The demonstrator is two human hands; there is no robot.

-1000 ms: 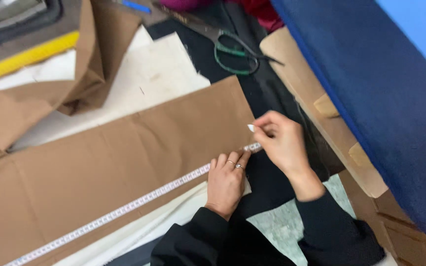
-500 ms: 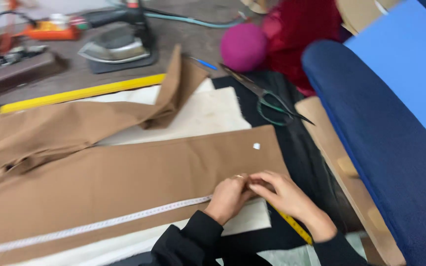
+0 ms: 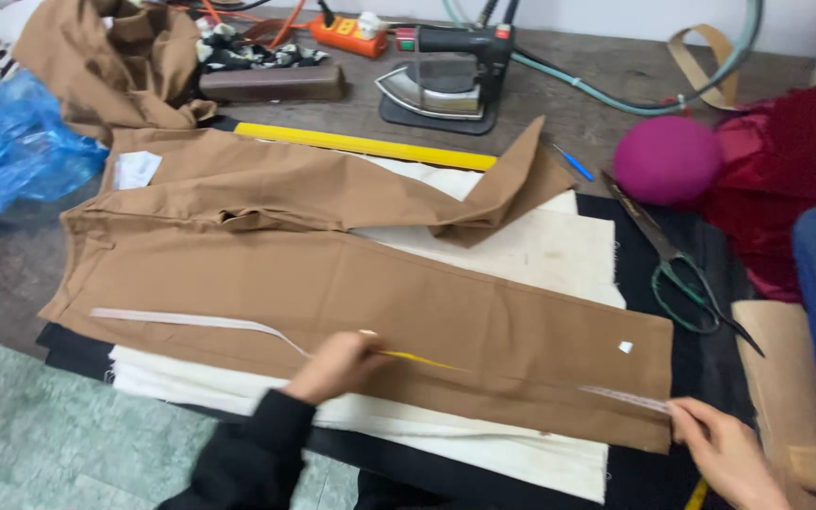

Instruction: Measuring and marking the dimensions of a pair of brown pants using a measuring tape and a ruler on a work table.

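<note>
Head view: one pair of brown trousers (image 3: 351, 302) lies flat across the bench (image 3: 559, 80), one leg folded back toward the far edge. A single measuring tape (image 3: 200, 322) runs along the near leg. The left hand (image 3: 337, 364) presses the tape mid-leg, fingers curled down on it. The right hand (image 3: 724, 451) pinches the tape's end at the hem, near the bench's right corner. One small white square tag (image 3: 624, 347) sits near the hem; one white rectangular label (image 3: 136, 170) sits at the waistband. Toward the far edge: one yellow ruler (image 3: 380, 147), one iron (image 3: 450, 80), one blue pen (image 3: 573, 161). One pair of scissors (image 3: 682, 274) lies at the right, one magenta ball (image 3: 668, 159) beyond.
</note>
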